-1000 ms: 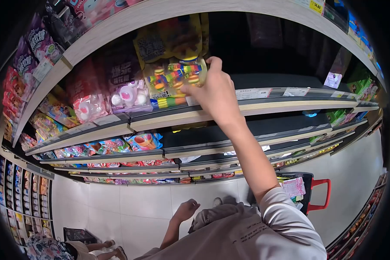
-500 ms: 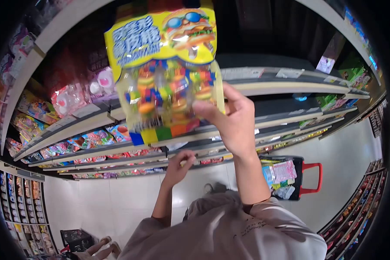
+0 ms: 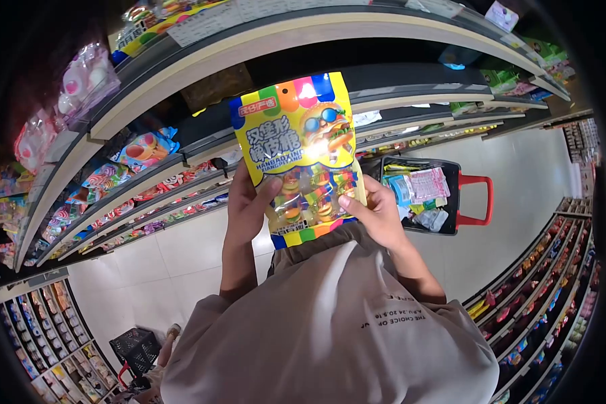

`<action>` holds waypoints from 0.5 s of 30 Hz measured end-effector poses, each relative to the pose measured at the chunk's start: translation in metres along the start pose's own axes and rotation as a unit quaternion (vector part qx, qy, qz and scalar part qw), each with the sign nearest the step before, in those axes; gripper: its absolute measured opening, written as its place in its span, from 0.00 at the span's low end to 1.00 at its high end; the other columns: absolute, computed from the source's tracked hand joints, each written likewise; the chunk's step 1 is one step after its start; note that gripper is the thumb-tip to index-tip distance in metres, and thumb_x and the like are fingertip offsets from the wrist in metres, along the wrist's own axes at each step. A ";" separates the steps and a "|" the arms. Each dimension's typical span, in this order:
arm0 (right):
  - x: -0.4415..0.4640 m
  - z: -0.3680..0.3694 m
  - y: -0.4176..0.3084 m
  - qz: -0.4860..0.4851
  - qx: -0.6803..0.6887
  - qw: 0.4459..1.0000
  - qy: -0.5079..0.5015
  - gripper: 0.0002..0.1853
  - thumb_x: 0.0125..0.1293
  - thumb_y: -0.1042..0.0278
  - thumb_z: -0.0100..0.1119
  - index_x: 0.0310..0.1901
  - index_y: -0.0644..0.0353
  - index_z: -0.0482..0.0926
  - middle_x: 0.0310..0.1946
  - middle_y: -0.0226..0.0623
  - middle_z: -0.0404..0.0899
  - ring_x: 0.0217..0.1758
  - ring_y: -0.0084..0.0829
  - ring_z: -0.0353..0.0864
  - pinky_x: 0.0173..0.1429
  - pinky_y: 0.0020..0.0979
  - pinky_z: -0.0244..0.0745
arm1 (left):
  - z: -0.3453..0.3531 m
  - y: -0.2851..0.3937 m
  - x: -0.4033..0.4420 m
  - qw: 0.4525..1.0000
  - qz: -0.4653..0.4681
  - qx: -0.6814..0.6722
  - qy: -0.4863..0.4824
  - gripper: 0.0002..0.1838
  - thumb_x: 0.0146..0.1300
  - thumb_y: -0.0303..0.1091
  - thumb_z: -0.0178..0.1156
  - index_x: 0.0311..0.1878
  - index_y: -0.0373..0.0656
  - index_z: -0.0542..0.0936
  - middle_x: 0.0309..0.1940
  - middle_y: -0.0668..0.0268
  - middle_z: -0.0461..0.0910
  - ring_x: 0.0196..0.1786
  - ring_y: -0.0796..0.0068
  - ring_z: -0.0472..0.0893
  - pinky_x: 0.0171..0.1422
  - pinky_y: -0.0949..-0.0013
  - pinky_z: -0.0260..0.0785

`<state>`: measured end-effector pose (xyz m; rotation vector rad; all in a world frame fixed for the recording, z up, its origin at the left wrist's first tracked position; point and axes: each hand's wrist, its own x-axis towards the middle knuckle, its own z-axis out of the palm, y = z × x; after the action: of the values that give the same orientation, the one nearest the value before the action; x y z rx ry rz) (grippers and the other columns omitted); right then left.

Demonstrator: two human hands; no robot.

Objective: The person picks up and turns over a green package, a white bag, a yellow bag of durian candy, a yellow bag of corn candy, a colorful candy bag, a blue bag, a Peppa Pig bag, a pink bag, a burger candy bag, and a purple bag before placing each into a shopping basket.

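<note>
A yellow bag of burger-shaped gummy candy (image 3: 296, 158) is held upright in front of my body, its printed face towards me. A burger in blue sunglasses decorates its upper half, and small wrapped candies show through the clear lower window. My left hand (image 3: 248, 202) grips the bag's left edge with the thumb on the front. My right hand (image 3: 376, 212) grips the lower right edge, thumb pressed over the window. The fingers behind the bag are hidden.
Curved store shelves (image 3: 249, 50) with bagged sweets (image 3: 148, 148) run ahead and to the left. A black shopping basket (image 3: 454, 202) with a red handle, holding several packages, stands at the right. Another dark basket (image 3: 135, 350) is beside a person at lower left. More shelves (image 3: 539, 303) line the right.
The candy bag has come down and closer to my body, held by my right hand. My left hand has risen and taken hold of its left edge. The view has shifted.
</note>
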<state>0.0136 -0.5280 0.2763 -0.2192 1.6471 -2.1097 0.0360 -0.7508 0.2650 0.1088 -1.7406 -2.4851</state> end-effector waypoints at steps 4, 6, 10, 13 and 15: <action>-0.006 -0.005 0.007 -0.017 0.026 0.999 0.039 0.13 0.62 0.76 0.58 0.49 0.67 0.74 0.41 0.31 0.79 0.42 0.15 0.74 0.48 0.22 0.70 | 0.007 -0.010 0.011 1.000 -0.003 0.002 -0.028 0.26 0.59 0.22 0.57 0.61 0.35 0.63 0.53 0.60 0.73 0.54 0.74 0.73 0.59 0.70 0.64; -0.007 -0.007 0.009 -0.027 0.006 0.998 0.061 0.13 0.61 0.74 0.60 0.48 0.67 0.74 0.40 0.32 0.80 0.42 0.18 0.76 0.47 0.23 0.71 | 0.008 -0.012 0.016 0.999 0.007 0.018 -0.036 0.25 0.60 0.23 0.56 0.61 0.35 0.63 0.53 0.60 0.73 0.54 0.75 0.73 0.58 0.70 0.64; -0.009 0.003 0.003 -0.147 -0.359 0.906 0.169 0.18 0.57 0.69 0.65 0.46 0.66 0.73 0.37 0.40 0.80 0.39 0.24 0.78 0.42 0.26 0.73 | 0.016 -0.028 0.024 1.000 -0.008 -0.003 -0.014 0.29 0.64 0.35 0.55 0.66 0.40 0.59 0.57 0.55 0.70 0.55 0.69 0.73 0.58 0.65 0.67; -0.010 0.021 0.007 -0.226 -0.460 0.858 0.039 0.29 0.49 0.62 0.69 0.52 0.65 0.71 0.49 0.50 0.70 0.44 0.44 0.77 0.43 0.33 0.74 | 0.015 -0.090 0.034 0.959 -0.061 -0.242 -0.133 0.36 0.64 0.55 0.48 0.69 0.43 0.54 0.64 0.53 0.61 0.59 0.57 0.71 0.59 0.56 0.67; -0.015 0.032 -0.002 -0.212 -0.480 0.851 0.006 0.31 0.49 0.61 0.69 0.54 0.65 0.70 0.53 0.51 0.67 0.46 0.47 0.75 0.43 0.34 0.74 | 0.029 -0.092 0.030 0.899 -0.170 -0.370 -0.159 0.41 0.63 0.63 0.43 0.69 0.42 0.52 0.66 0.53 0.58 0.62 0.50 0.67 0.61 0.50 0.66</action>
<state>0.0388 -0.5497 0.2891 -0.9460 2.7231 -1.3063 -0.0016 -0.6969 0.1883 -0.0700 -0.7569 -3.3965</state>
